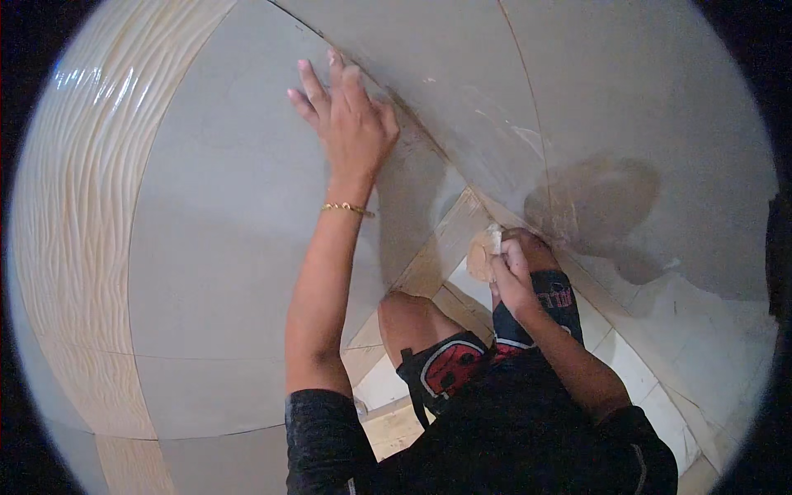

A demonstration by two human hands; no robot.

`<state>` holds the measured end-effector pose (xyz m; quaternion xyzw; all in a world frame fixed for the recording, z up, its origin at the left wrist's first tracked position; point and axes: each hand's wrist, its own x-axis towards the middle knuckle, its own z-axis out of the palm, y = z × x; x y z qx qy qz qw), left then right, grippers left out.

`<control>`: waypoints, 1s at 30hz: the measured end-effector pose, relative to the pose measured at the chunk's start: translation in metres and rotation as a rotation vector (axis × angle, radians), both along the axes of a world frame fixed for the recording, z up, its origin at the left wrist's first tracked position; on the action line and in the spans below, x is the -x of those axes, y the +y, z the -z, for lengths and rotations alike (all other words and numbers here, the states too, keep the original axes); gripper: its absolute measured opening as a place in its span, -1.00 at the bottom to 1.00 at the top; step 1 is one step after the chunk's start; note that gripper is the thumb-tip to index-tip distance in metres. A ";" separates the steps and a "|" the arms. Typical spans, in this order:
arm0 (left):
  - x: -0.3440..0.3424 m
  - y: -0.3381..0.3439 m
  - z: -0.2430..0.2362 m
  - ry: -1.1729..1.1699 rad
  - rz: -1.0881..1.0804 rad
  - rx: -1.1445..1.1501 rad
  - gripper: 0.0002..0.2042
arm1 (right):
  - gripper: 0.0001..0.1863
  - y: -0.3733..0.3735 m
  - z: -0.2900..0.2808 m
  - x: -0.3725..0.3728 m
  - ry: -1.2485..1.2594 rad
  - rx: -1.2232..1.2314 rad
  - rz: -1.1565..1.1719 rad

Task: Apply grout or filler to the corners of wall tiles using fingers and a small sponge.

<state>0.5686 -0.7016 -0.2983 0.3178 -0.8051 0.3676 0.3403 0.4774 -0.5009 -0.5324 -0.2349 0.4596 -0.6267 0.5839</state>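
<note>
My left hand [351, 128] reaches up to the grey tiled wall [231, 181], beside the dark seam [404, 115] where two tiled surfaces meet. Its fingers are spread, with the fingertips at or close to the seam, and I see nothing held in it. Lower down, above my knees, my right hand [513, 276] is closed on a rounded tan piece [481, 256] with a pale, smeared edge. My fingers cover part of that piece, and its exact kind is unclear.
A wavy, glossy cream tile strip [91, 173] runs down the left wall. The right wall [660, 107] has a thin joint and whitish smears. Pale floor pieces [643, 363] lie below, around my bent knees [417, 326]. Shadows fall on both walls.
</note>
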 end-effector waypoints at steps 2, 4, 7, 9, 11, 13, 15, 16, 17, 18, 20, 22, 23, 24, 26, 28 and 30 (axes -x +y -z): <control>-0.001 -0.011 0.002 -0.056 -0.065 -0.034 -0.47 | -0.86 -0.001 -0.006 -0.002 0.052 0.012 0.023; -0.003 -0.016 0.014 -0.100 -0.124 -0.062 -0.46 | -0.85 0.002 -0.018 0.002 0.002 0.025 0.008; -0.002 -0.009 0.053 -0.097 -0.062 -0.140 -0.45 | -0.84 0.004 -0.008 0.007 0.009 0.046 -0.004; -0.007 0.004 0.067 -0.108 -0.040 -0.262 -0.53 | -0.84 0.007 -0.012 0.006 0.037 0.023 0.019; -0.010 0.017 0.075 -0.072 -0.013 -0.303 -0.50 | -0.84 0.011 -0.018 0.007 0.073 -0.002 0.041; -0.011 0.036 0.080 -0.037 0.022 -0.349 -0.47 | -0.85 0.012 -0.019 0.012 0.040 0.047 0.033; -0.012 0.068 0.076 0.194 0.134 -0.401 -0.50 | -0.85 0.009 -0.033 0.023 0.120 0.034 0.020; -0.017 0.080 0.078 0.208 0.132 -0.399 -0.50 | -0.85 0.005 -0.048 0.026 0.134 0.034 0.015; -0.020 0.092 0.082 0.491 0.325 -0.635 -0.51 | -0.85 0.004 -0.065 0.031 0.141 0.067 0.001; -0.023 0.101 0.084 0.776 0.520 -0.868 -0.52 | -0.86 0.001 -0.074 0.035 0.146 0.097 -0.014; -0.032 0.116 0.071 0.817 0.586 -0.924 -0.50 | -0.87 -0.006 -0.094 0.043 0.183 0.115 -0.047; -0.035 0.129 0.060 0.856 0.652 -0.977 -0.48 | -0.87 -0.004 -0.130 0.050 0.107 0.239 -0.103; -0.035 0.134 0.053 0.858 0.705 -0.991 -0.49 | -0.87 -0.004 -0.134 0.053 0.111 0.233 -0.102; -0.034 0.137 0.050 0.857 0.758 -1.005 -0.50 | -0.87 -0.004 -0.137 0.057 0.143 0.269 -0.130; -0.024 0.143 0.048 0.814 0.778 -0.991 -0.50 | -0.87 -0.001 -0.148 0.071 0.178 0.306 -0.180; -0.014 0.144 0.044 0.759 0.801 -0.986 -0.50 | -0.87 0.004 -0.162 0.084 0.200 0.257 -0.292; -0.005 0.138 0.038 0.616 0.814 -0.933 -0.51 | -0.86 0.007 -0.177 0.091 0.226 0.222 -0.328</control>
